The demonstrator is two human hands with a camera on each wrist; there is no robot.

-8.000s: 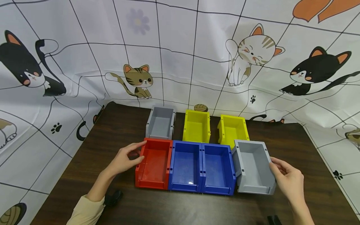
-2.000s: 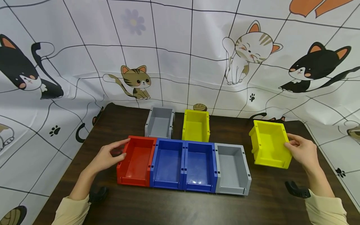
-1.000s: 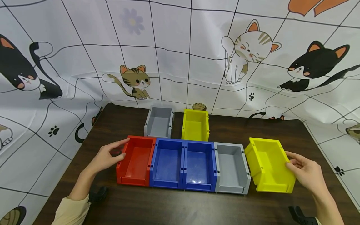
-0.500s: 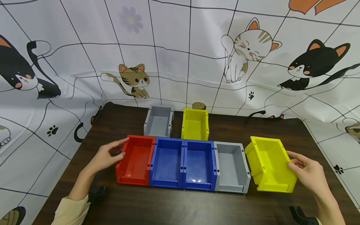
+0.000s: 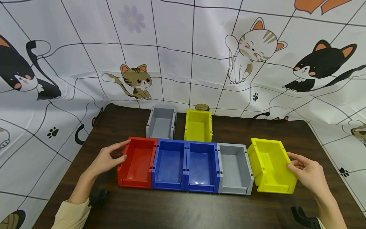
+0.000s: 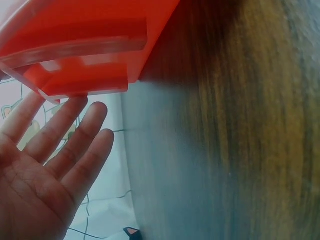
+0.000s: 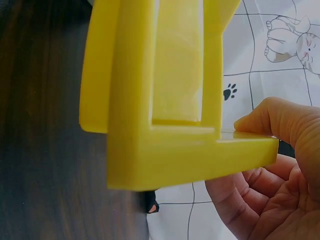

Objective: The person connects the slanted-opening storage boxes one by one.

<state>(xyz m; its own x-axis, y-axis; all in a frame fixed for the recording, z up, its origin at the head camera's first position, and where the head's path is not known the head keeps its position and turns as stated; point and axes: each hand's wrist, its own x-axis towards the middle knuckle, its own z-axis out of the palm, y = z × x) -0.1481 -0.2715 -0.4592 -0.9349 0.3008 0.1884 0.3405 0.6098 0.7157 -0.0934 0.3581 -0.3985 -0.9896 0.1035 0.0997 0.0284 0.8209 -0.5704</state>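
My right hand (image 5: 310, 173) pinches the right wall of a yellow storage bin (image 5: 274, 165), thumb on the inside and fingers outside. This bin sits tilted, close by the right side of a grey bin (image 5: 234, 170); whether they touch is unclear. From the right wrist view, the yellow bin's underside looks raised off the table. Left of the grey bin, two blue bins (image 5: 170, 167) and a red bin (image 5: 137, 163) stand side by side in a row. With fingers extended, my left hand (image 5: 107, 159) touches the red bin's left side.
Behind the row stand a second grey bin (image 5: 161, 122) and another yellow bin (image 5: 198, 125). The dark wooden table (image 5: 183, 210) ends at a white cat-print cloth (image 5: 177, 57) hanging behind it.
The grey bin has joined the row, and the row has shifted left. My right hand has brought a yellow bin from the back to the right end, lastly moving it slightly left.
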